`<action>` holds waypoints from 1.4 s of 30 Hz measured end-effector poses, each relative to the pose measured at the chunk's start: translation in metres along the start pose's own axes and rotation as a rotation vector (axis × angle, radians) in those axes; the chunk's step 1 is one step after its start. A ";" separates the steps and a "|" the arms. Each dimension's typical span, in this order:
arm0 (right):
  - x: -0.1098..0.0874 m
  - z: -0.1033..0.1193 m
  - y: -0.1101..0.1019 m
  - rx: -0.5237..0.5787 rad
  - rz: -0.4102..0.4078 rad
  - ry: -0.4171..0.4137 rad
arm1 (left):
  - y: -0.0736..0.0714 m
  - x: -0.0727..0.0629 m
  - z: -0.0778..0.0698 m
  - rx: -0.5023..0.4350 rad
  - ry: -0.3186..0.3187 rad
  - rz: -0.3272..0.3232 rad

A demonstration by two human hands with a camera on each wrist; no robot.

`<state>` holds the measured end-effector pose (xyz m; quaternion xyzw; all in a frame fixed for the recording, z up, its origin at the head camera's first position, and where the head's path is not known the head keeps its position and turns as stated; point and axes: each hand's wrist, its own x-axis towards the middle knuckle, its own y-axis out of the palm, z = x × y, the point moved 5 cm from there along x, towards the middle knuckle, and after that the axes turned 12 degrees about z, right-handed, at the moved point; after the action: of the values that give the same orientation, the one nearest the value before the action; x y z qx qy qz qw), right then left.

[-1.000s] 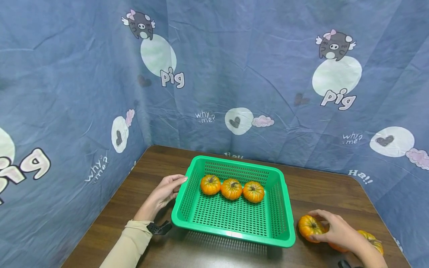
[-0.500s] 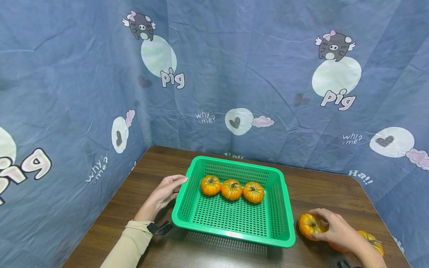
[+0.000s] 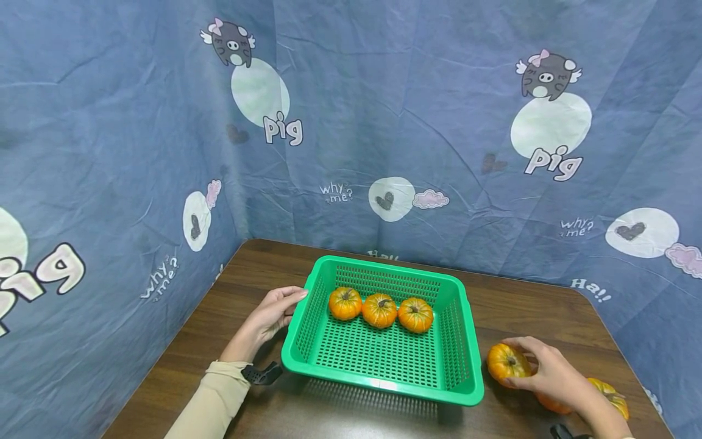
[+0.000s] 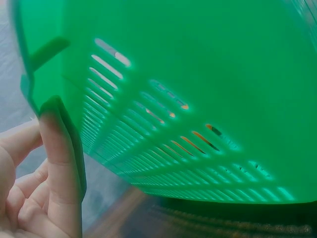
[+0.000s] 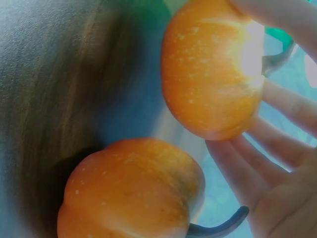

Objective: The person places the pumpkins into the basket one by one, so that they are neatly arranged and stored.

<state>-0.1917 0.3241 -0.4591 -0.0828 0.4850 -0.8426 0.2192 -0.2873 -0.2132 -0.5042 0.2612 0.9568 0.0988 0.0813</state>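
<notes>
My left hand (image 3: 271,314) grips the left rim of a green plastic basket (image 3: 384,389), thumb on top and fingers underneath. The left wrist view shows the basket's slotted wall (image 4: 237,74) close up beside the fingers. Three small orange pumpkins (image 3: 379,311) sit in a row toward the back of the basket. Right of the basket, my right hand (image 3: 554,373) holds another small pumpkin (image 3: 500,364) between thumb and fingers. Seen from the right wrist, a second pumpkin (image 5: 131,191) with a curved stem lies close below the held one.
Under my right hand and forearm lie an orange pumpkin (image 3: 553,403), partly hidden, and a yellow-striped pumpkin (image 3: 609,390). Everything stands on a dark wooden table (image 3: 526,305). A blue patterned cloth (image 3: 351,122) hangs behind and along the sides.
My right hand has raised its pumpkin slightly and shifted it a little away from me. The left hand and basket have stayed in place.
</notes>
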 end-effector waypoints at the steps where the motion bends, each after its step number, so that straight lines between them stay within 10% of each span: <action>1: 0.000 0.000 0.000 -0.003 -0.004 0.001 | 0.000 0.000 0.000 0.000 0.001 0.000; 42: 0.015 0.038 -0.040 0.000 -0.167 -0.074 | 0.001 0.000 0.000 0.014 0.011 0.002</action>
<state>-0.2031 0.3046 -0.4063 -0.1540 0.4681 -0.8542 0.1659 -0.2871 -0.2123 -0.5044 0.2624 0.9575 0.0938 0.0741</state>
